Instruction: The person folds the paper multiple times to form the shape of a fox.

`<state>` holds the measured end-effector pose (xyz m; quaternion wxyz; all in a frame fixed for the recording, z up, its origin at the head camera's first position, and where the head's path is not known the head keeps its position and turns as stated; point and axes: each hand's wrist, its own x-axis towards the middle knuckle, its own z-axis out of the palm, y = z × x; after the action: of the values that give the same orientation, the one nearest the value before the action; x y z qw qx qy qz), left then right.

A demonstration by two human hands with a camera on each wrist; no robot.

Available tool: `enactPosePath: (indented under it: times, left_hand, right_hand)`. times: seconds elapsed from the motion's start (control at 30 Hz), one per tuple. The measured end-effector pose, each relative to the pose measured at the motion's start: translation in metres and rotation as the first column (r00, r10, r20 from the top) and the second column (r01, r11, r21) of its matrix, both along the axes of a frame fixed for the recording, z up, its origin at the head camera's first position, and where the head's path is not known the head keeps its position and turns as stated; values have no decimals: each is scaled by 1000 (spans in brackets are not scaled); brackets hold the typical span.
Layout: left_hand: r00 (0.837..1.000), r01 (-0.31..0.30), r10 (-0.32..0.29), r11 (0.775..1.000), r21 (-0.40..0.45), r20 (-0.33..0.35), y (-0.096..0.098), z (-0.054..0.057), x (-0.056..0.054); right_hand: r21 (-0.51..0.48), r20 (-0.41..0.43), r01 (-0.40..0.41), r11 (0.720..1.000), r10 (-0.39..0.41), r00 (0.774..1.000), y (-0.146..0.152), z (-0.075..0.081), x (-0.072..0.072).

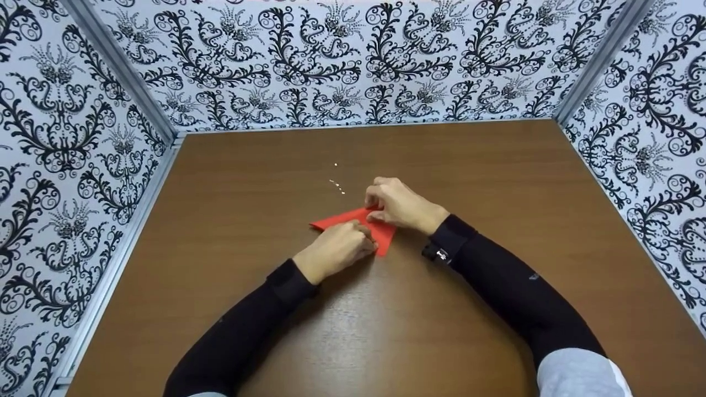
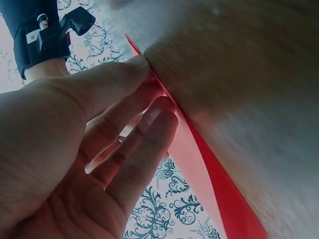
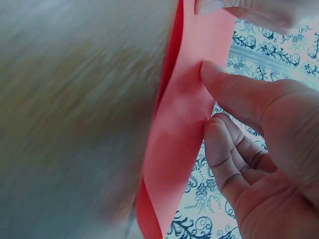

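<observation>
A folded red sheet of paper [image 1: 387,238] lies on the brown table under both hands. Its layers part along one side in the right wrist view, where a fold of the paper [image 3: 172,172] bulges. My left hand [image 1: 339,247] is at the near left side of the sheet, with thumb and fingertips on the paper edge [image 2: 192,159]. At the far right side, my right hand [image 1: 405,205] pinches the sheet's edge, its thumb [image 3: 234,92] on the face and the other fingers bent at the rim. Both hands cover part of the paper.
The wooden table [image 1: 248,182] reaches back to a patterned wall [image 1: 320,60]. Metal rails [image 1: 124,66] frame the left and right sides. Small bright spots [image 1: 337,186] show on the table beyond the paper. Black straps with devices [image 1: 441,253] sit on the wrists.
</observation>
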<state>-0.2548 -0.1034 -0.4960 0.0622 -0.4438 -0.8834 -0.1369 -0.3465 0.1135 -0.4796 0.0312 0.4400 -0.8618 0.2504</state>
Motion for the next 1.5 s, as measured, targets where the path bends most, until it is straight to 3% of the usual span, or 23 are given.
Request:
enactPosePath:
  times: [0.37, 0.97, 1.5]
  left_hand:
    - [999, 38, -37, 998, 40, -28, -3, -2, -1]
    - [998, 44, -42, 998, 42, -53, -5, -3, -2]
    - [1000, -1, 2, 999, 49, -7, -4, -1, 0]
  right_hand:
    - [53, -92, -48, 997, 53, 994, -10, -4, -8]
    - [87, -38, 120, 989, -117, 992, -23, -4, -23]
    - [121, 34, 171, 978, -176, 984, -25, 0, -26]
